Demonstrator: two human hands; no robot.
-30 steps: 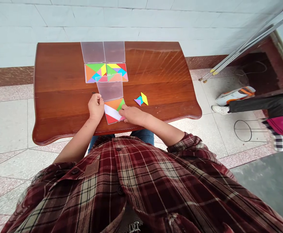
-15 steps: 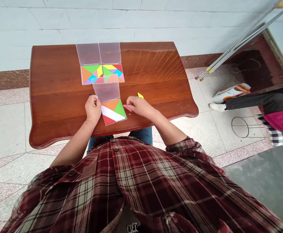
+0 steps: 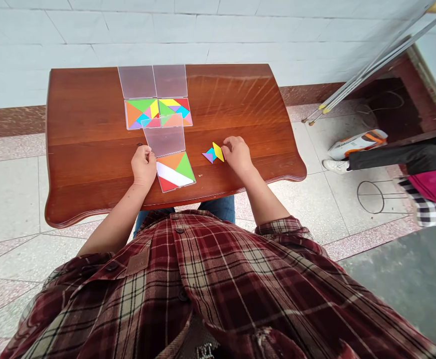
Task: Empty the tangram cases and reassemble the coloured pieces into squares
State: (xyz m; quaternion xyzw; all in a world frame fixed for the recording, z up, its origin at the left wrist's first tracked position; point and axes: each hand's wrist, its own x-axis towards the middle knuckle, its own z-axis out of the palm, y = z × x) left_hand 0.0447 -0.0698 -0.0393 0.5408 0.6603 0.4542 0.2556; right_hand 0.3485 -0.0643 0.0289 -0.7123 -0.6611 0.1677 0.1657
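Tangram pieces (image 3: 212, 154), a yellow parallelogram (image 3: 218, 152) beside a blue triangle (image 3: 211, 152) and a purple triangle (image 3: 207, 157), lie on the wooden surface (image 3: 91, 109), just right of an open plastic case (image 3: 175, 171) holding orange, green and red pieces around a white diagonal gap. The right hand (image 3: 238, 155) is bunched, fingertips (image 3: 223, 148) touching the parallelogram; any pinch cannot be told. The left hand (image 3: 143, 167) is curled, against the left edge of a clear lid (image 3: 164, 141). Two filled cases (image 3: 140, 113) sit beyond.
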